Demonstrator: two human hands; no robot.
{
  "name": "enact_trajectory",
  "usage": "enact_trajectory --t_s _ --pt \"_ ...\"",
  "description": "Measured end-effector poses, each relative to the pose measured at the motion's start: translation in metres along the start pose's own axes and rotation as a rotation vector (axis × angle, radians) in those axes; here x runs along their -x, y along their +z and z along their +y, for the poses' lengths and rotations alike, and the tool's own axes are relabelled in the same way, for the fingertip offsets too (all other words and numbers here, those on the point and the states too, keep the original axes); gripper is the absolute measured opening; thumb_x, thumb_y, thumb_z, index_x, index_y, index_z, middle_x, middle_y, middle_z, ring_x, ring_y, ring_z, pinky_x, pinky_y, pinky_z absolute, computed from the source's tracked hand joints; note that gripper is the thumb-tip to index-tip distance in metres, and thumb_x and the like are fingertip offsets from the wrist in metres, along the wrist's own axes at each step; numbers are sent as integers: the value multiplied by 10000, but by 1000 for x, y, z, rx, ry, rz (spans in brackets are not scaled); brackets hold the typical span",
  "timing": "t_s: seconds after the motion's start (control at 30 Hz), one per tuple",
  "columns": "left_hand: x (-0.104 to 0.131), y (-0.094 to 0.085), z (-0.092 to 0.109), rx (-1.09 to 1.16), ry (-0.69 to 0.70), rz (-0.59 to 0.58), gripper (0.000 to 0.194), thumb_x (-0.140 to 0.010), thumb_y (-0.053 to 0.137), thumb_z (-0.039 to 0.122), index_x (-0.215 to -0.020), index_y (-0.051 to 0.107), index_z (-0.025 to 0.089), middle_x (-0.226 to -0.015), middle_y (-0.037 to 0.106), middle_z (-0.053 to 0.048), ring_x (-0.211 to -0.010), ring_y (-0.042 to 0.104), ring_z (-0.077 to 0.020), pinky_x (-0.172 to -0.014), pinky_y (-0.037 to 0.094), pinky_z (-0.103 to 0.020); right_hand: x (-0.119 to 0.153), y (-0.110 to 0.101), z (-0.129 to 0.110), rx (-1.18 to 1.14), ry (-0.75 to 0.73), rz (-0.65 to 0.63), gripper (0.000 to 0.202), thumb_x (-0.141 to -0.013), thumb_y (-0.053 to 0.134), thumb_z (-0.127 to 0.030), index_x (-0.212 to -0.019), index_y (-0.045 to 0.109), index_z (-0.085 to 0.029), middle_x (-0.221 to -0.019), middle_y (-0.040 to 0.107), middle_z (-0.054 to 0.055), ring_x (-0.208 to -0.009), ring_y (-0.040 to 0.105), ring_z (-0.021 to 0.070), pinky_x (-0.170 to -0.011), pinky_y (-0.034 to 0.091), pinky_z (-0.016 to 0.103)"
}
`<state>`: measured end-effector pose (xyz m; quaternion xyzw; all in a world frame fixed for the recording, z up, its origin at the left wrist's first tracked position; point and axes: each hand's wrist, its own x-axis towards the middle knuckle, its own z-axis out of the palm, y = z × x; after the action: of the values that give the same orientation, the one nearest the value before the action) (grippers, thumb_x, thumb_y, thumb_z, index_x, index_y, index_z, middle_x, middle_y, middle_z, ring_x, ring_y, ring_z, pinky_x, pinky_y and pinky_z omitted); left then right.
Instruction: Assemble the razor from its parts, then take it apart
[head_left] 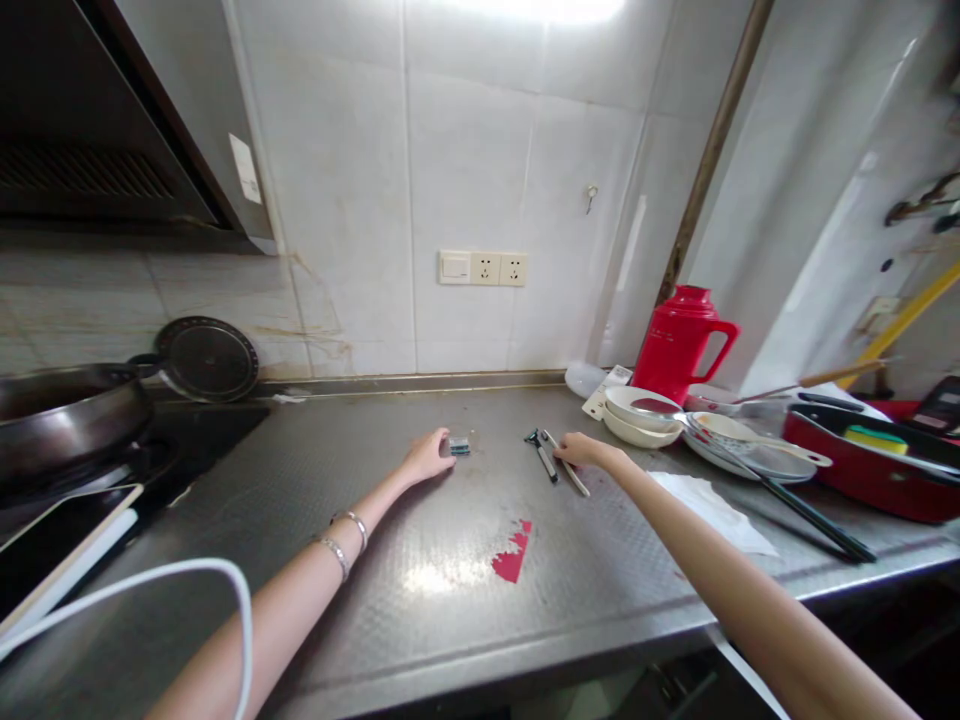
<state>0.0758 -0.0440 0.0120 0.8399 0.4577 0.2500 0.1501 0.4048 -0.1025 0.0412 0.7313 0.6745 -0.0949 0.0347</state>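
Note:
My left hand (429, 457), with two silver bangles on the wrist, closes its fingers on the left end of a small stack of bluish-grey pieces (460, 447), perhaps razor cartridges. My right hand (577, 449) is closed, its fingertips on a slim pale stick (574, 474) lying slanted on the metal counter. Just left of that stick lies a razor (545, 462) with a dark head and a grey-and-black handle. Nearer to me is a torn red scrap (513, 552), flat on the counter (420, 610).
A pot (71, 415) stands on the stove at left, with a round dark lid (208, 358) against the wall. At right are white bowls (637, 432), a red thermos (675, 345), a red pan (862, 465), a ladle and a white tissue (712, 510). A white cable (180, 567) loops at lower left.

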Motion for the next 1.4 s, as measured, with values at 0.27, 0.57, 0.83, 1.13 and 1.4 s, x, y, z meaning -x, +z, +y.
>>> enact_trajectory --t_s 0.27,0.57,0.83,1.13,1.4 --pt "-4 3 1 78 -30 9 502 -632 640 233 -1112 511 159 -1131 599 -106 -1039 552 -221 -913 388 -319 11 -11 5 -11 10 13 496 -842 374 -455 -717 677 -81 -684 675 153 -528 609 175 -465 377 230" --pt "-7 3 -3 134 -21 69 513 -617 678 289 -1081 507 151 -1043 633 -90 -958 584 -201 -873 413 -315 28 -15 5 1 -1 174 330 -825 451 -377 -826 673 -133 -863 677 133 -785 622 191 -625 389 217" --pt "4 0 41 200 185 16 547 -607 695 296 -1104 509 162 -1082 609 -86 -991 561 -195 -885 397 -298 43 -18 -35 -190 -349 298 414 -679 611 -317 -1061 594 -158 -1015 616 83 -922 560 188 -790 400 242" --pt "27 -6 93 215 223 -76 491 -609 668 263 -1079 550 185 -1084 610 -57 -1010 541 -204 -907 377 -293 68 -25 -80 -168 -574 191 552 -644 664 -381 -1138 571 -153 -1091 549 105 -855 572 187 -776 416 265" --pt "29 2 89 236 276 -40 466 -615 678 283 -1052 565 166 -1064 615 -63 -980 554 -195 -881 394 -276 66 -22 -80 -166 -556 165 472 -635 670 -332 -1069 601 -161 -993 585 71 -725 572 138 -669 411 211"
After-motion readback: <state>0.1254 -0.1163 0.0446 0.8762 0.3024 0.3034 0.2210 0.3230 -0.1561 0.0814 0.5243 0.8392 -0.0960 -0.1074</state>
